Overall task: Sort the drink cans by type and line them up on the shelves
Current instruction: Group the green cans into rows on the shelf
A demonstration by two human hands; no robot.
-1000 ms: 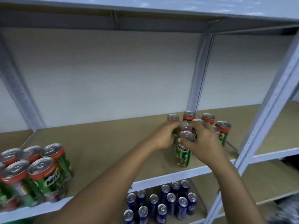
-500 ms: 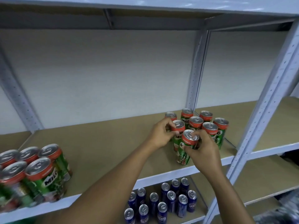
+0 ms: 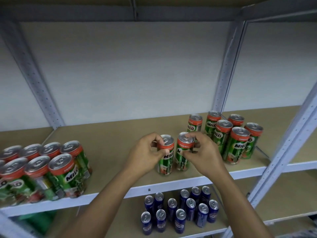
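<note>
Our left hand (image 3: 145, 152) and right hand (image 3: 202, 152) each pinch a Milo can (image 3: 165, 154) mid-frame; the lower-left cluster (image 3: 51, 170) remains, we judge.

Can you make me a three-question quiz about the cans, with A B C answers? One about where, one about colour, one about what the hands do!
1. Where are the blue cans?
A. On the shelf below the hands
B. On the top shelf
C. On the floor

2. What colour are the rims of the green cans?
A. Yellow
B. Red
C. Black

3. What are the left hand and right hand doing?
A. Resting flat
B. Both on one can
C. Each holding its own can

Answers: 1 A, they stand on the lower board. 2 B, a red band circles each top. 3 C, each hand's fingers grip a separate upright can.
</note>
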